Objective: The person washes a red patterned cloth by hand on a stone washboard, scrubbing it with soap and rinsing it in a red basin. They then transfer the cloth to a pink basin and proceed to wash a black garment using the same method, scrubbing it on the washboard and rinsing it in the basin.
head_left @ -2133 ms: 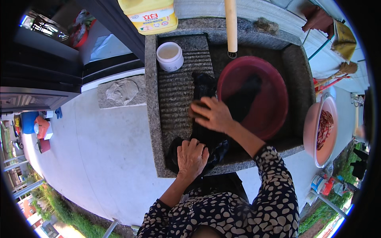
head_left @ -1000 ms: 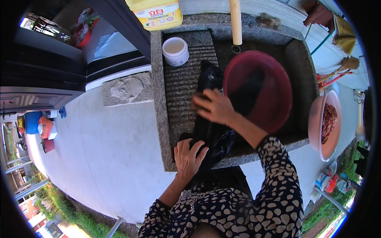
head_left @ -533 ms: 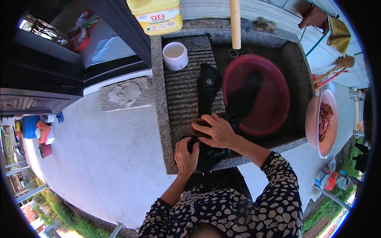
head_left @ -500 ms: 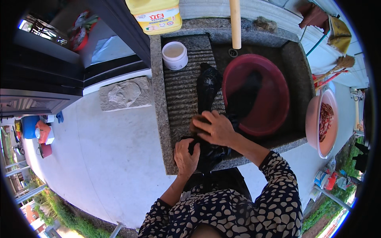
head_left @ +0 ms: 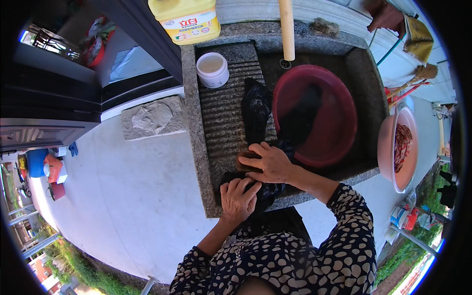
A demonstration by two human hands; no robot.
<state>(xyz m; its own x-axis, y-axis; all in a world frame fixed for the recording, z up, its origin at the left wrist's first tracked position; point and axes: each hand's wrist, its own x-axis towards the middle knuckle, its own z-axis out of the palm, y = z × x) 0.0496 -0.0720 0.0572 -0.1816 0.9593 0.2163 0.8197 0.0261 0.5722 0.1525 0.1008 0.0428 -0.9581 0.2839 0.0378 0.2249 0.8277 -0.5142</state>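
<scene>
A long black wet garment (head_left: 256, 110) lies down the ribbed stone washboard (head_left: 221, 113) of the sink, its near end bunched at the front edge. My right hand (head_left: 272, 164) grips a brown scrubbing brush (head_left: 245, 160) and presses it on the dark cloth. Close beside it, my left hand (head_left: 238, 199) has its fingers curled onto the bunched near part of the garment. Just right of the washboard, a dark red basin (head_left: 344, 123) holds water with more black cloth in it.
A white tub (head_left: 212, 70) stands on the washboard's far left, near a yellow detergent jug (head_left: 191, 24). A pale wooden pole (head_left: 286, 32) projects over the sink's back. Right of the sink is a pink basin (head_left: 386, 147) with red patterned cloth. A rag lies on a stone slab (head_left: 132, 129) at left.
My left hand has shifted slightly right, with its fingers now nearer my right hand. The brush in my right hand has moved a little toward me. The view has shifted slightly.
</scene>
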